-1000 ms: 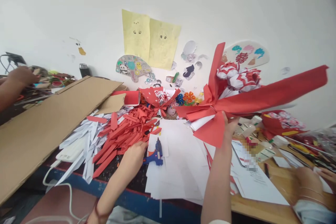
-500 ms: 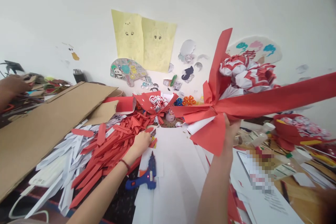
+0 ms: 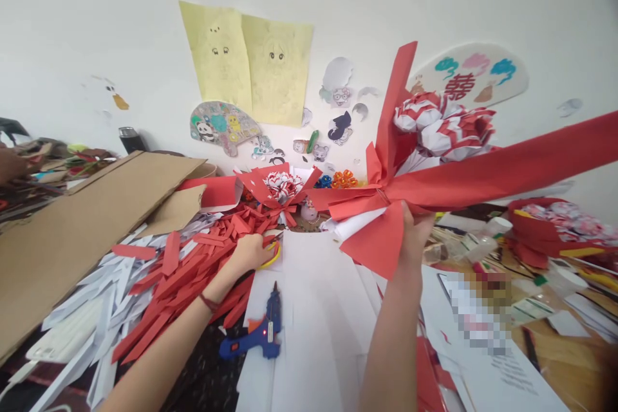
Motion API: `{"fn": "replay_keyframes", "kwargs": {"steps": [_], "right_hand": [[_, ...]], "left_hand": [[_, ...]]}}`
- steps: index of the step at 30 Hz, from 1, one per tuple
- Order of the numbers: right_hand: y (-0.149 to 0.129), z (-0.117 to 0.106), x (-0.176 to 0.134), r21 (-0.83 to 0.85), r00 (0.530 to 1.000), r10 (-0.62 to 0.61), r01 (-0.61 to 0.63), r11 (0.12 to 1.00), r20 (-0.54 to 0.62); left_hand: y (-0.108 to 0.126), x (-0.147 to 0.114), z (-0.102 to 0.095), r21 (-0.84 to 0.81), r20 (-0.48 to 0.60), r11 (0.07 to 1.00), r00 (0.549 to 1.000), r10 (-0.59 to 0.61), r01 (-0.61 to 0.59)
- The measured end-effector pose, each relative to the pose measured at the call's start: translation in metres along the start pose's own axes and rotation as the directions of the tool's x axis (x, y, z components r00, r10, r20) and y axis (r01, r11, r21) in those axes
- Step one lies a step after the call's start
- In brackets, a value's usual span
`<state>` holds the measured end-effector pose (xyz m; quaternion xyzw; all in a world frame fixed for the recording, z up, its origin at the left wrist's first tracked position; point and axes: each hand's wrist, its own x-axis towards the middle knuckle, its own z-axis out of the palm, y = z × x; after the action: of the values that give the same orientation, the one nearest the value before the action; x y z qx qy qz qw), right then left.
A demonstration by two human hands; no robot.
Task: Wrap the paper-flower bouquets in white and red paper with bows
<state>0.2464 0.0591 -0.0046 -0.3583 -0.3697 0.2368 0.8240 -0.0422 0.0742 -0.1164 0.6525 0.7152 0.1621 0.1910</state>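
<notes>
My right hand (image 3: 415,232) grips the base of a paper bouquet (image 3: 444,183) and holds it raised. Red paper wraps its red-and-white paper flowers (image 3: 447,129), and a long red strip sticks out to the right. Beside the pile of folded red paper strips (image 3: 207,270), my left hand (image 3: 251,252) is closed on yellow-handled scissors (image 3: 273,256); their blades are mostly hidden. A blue glue gun (image 3: 270,325) lies below that hand, on the edge of white paper sheets (image 3: 323,309).
Cardboard (image 3: 91,219) leans across the left, beside white paper strips (image 3: 91,296) and a white power strip (image 3: 62,335). A smaller bouquet (image 3: 282,187) stands at the wall. Bottles (image 3: 497,226) and another bouquet (image 3: 555,225) are at right. Part of another person's hand (image 3: 10,167) shows at far left.
My left hand has closed on the scissors, and more of their yellow handle shows. The view has shifted slightly; the bouquet stays raised in my right hand.
</notes>
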Motion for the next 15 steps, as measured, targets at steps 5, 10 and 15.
{"fn": "replay_keyframes", "kwargs": {"steps": [5,10,15], "right_hand": [[0.011,0.002,0.002,0.011,0.997,-0.056,0.055,0.998,0.056],[0.013,0.007,0.000,0.023,0.996,-0.039,0.037,0.999,0.086],[0.013,0.009,-0.002,0.004,0.997,-0.013,0.013,1.000,0.075]], "left_hand": [[-0.004,-0.007,-0.020,-0.484,0.214,0.875,0.971,0.106,0.011],[0.003,-0.010,-0.030,-0.782,0.228,0.623,0.943,0.244,0.028],[0.014,-0.004,-0.020,-0.852,0.170,0.523,0.960,0.222,0.030]]}}
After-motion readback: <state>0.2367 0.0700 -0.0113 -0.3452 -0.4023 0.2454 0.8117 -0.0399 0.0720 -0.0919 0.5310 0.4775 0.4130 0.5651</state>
